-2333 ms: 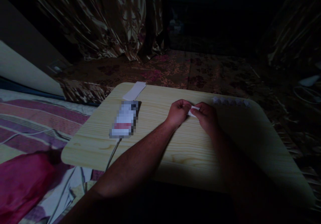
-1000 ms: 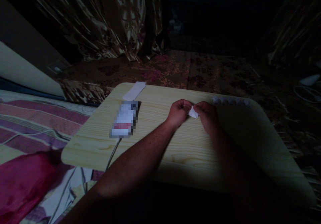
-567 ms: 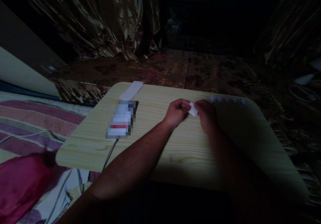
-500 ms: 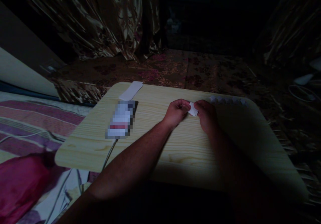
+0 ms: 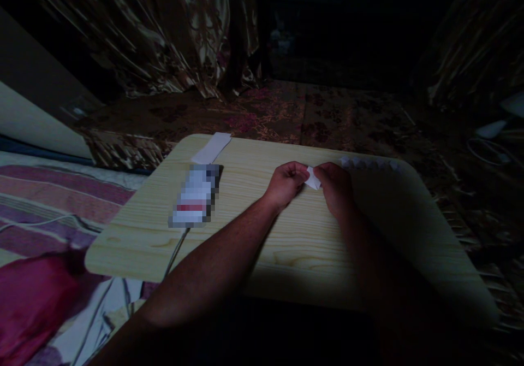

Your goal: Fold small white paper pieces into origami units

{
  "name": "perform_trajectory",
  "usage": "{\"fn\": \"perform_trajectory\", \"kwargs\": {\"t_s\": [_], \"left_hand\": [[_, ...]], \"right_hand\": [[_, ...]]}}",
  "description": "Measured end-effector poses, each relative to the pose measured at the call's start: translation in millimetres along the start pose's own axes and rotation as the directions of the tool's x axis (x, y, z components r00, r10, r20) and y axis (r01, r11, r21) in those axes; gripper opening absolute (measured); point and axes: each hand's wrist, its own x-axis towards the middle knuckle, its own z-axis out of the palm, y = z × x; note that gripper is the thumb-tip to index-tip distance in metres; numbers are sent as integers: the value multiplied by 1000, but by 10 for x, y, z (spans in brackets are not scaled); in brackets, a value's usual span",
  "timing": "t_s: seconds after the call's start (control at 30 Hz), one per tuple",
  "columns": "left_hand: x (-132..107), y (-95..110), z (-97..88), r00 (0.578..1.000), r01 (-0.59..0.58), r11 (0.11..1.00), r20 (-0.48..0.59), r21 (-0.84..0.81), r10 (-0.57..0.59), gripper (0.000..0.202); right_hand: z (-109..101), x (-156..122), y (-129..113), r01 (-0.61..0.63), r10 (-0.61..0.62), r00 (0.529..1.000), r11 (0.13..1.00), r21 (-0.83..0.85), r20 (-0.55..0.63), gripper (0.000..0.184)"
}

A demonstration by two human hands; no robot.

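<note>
Between my two hands is a small folded piece of white paper (image 5: pixel 313 178), above the wooden table. My left hand (image 5: pixel 287 181) pinches its left side with thumb and fingers. On the right side, my right hand (image 5: pixel 336 186) grips it too, with the thumb along its edge. The fingers cover part of the paper, so its full shape is hidden. Just beyond my right hand, several small white folded paper pieces (image 5: pixel 369 164) stand in a row near the table's far edge.
White paper strips (image 5: pixel 212 147) lie at the far left of the light wooden table (image 5: pixel 241 246). Nearer stands a blurred-out device (image 5: pixel 195 196) with a cable (image 5: pixel 177 251) running off the near edge. A striped bed (image 5: pixel 61 191) with a pink cloth (image 5: pixel 36 295) adjoins on the left.
Both hands keep hold of the folded paper, almost in the same place. The paper looks slightly turned between the fingers. The whole view has shifted a little.
</note>
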Motion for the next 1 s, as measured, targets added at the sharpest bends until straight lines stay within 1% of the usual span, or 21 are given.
{"fn": "perform_trajectory", "kwargs": {"t_s": [0.07,0.13,0.27,0.37,0.47,0.57,0.67,0.73,0.77,0.83,1.0], "left_hand": [[2,5,0,1000,-1,1000,-21,0,1,23],[2,8,1,1000,2,1000,-27,4,-1,24],[-1,1,0,1000,-3,1000,-19,10,3,23],[1,-1,1,1000,-6,1000,-20,5,6,22],[5,11,8,1000,-6,1000,-29,-5,6,22],[6,27,17,999,-3,1000,-42,-7,3,22],[6,32,18,999,15,1000,-37,-11,-16,22],[6,28,15,999,28,1000,-32,-13,-29,23],[7,24,12,999,32,999,-30,-12,-33,23],[8,18,8,999,34,999,-29,-8,-35,23],[13,10,3,1000,20,1000,-19,-19,-20,21]], "right_hand": [[-6,-3,-11,1,0,1000,999,-41,12,25],[-13,-2,3,27,-26,999,998,-58,19,26],[-22,3,49,60,-59,998,998,-14,30,25],[-9,3,62,21,-23,999,999,47,32,26],[11,6,69,-36,30,997,995,96,67,25],[24,10,75,-52,44,997,990,131,65,22],[28,4,48,-7,-7,998,981,191,70,19],[27,-8,8,32,-49,996,973,228,71,22],[25,-14,-12,52,-64,997,974,219,45,20],[22,-24,-41,67,-77,996,981,183,44,18],[17,-14,-16,81,-95,994,968,238,47,17]]}}
